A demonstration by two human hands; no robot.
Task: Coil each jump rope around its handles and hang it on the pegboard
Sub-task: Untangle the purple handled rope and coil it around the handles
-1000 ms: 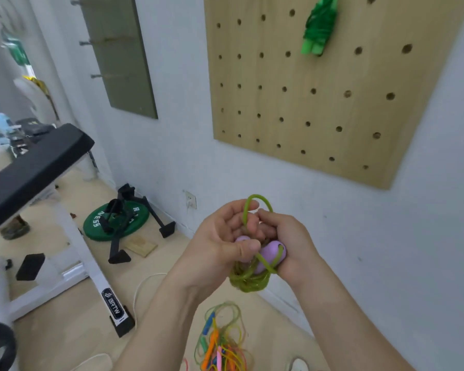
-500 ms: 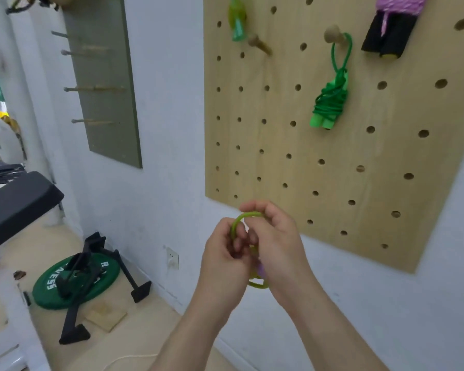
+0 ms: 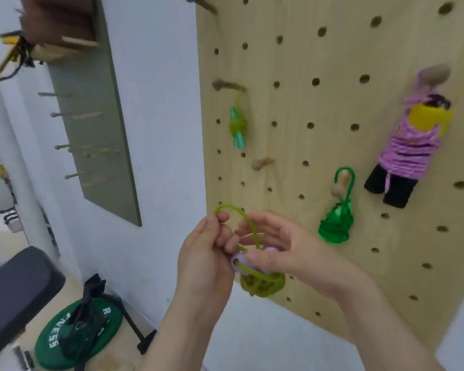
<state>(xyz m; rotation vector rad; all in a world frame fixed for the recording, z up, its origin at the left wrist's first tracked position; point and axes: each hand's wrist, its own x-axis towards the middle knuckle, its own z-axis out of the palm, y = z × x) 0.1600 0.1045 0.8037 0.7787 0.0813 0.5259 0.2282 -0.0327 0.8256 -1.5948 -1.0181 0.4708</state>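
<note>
Jump rope (image 3: 261, 283): olive cord wound on lilac handles, held in front of the pegboard (image 3: 332, 285), lower left edge, not hung.
Left hand (image 3: 201, 253): pinches the spare loop (image 3: 241, 214) at its top.
Right hand (image 3: 284, 247): grips the bundle, thumb on a handle.
Changed: a second ago both were low over the floor; now raised to the board, loop pulled open, bare peg (image 3: 261, 163) just above.
Meaning: coiling looks done; hanging comes next.
Text: weight plate (image 3: 73, 341) reads "NESS", the rest hidden.

Hanging on the pegboard (image 3: 292, 103): teal rope (image 3: 237, 127) above the right hand (image 3: 287, 247), green rope (image 3: 335, 223) just right, purple rope (image 3: 410, 145) upper right.
</note>
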